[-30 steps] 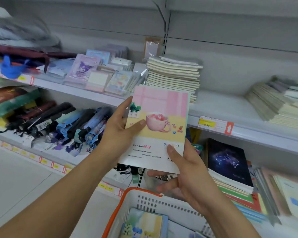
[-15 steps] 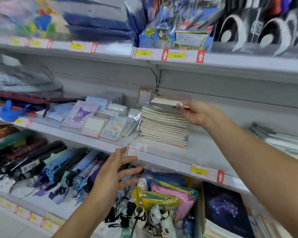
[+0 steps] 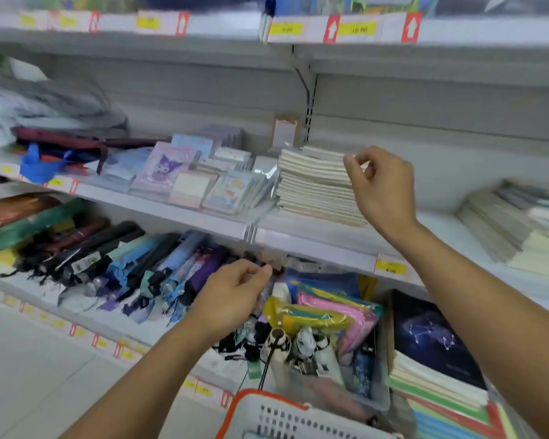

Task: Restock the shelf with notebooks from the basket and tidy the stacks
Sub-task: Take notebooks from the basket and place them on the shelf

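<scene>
Pink notebook, held in both hands second ago, no longer in hand; presumably topped notebook stack (image 3: 314, 185) on middle shelf (image 3: 314, 239). Right hand (image 3: 381, 185) sat just beside stack's right edge, fingers loosely curled, holding nothing. Left hand (image 3: 235, 296) hovered lower, below shelf lip, loosely curled, empty. Basket (image 3: 282, 416) directly beneath hands. One restock seemingly done; next pickup due.

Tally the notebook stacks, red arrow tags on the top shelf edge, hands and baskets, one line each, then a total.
Notebook stacks on the middle shelf: 2, one by the right hand at, one at far right
Red arrow tags: 4
Hands: 2, with left hand
Basket: 1
Total: 9
</scene>
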{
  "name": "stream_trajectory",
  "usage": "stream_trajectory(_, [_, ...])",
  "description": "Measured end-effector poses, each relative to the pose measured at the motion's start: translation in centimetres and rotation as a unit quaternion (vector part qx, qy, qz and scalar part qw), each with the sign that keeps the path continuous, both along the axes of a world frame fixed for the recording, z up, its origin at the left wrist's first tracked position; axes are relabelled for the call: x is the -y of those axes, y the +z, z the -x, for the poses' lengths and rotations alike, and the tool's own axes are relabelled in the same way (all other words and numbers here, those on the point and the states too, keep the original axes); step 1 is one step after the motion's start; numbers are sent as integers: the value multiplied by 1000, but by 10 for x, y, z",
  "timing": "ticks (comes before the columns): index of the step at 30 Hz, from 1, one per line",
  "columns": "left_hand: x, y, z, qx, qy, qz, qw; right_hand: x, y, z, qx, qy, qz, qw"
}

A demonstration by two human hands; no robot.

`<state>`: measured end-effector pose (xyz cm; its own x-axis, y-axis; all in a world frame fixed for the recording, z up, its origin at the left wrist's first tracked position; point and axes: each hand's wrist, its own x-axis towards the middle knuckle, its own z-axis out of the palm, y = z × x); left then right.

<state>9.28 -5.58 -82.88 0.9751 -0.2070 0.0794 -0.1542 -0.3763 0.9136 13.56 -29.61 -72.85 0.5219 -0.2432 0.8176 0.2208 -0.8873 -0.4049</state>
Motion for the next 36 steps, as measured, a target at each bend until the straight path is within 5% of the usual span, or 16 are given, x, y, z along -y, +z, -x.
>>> stream_trajectory(2, [-7, -18, -3, 40, -71, -229, 970, -31, -82, 46, -61, 89, -4, 994])
stream_trajectory(4, [-10, -32, -2, 48, -163, -407, 898, -52, -189, 81, -306, 106, -28, 946])
stream_trajectory(6, [-9, -36, 4, 14, -242, -475, 846, -64, -289, 113, -562, 69, -59, 822])
stream_trajectory(9, [-2, -38, 9, -22, -283, -476, 832, -74, -383, 160, -686, -4, -194, 701])
stream_trajectory(16, [0, -44, 6, -43, -277, -460, 842, -79, -443, 200, -585, -24, -300, 753])
stream_trajectory(22, [-4, -44, 12, -72, -276, -451, 846, -41, -427, 195, -629, -3, -163, 760])
stream_trajectory(26, [-2, -43, 11, -80, -280, -467, 835, -14, -379, 203, -619, 97, -411, 662])
stream_trajectory(30, [0, -41, 11, -119, -246, -523, 807, -8, -314, 199, -468, 265, -588, 604])
stream_trajectory(34, [-2, -39, 17, -200, -257, -286, 901, -37, -261, 173, -333, 358, -635, 597])
stream_trajectory(36, [0, -31, 17, -135, -212, -177, 952, -45, -264, 163, -328, 325, -664, 588])
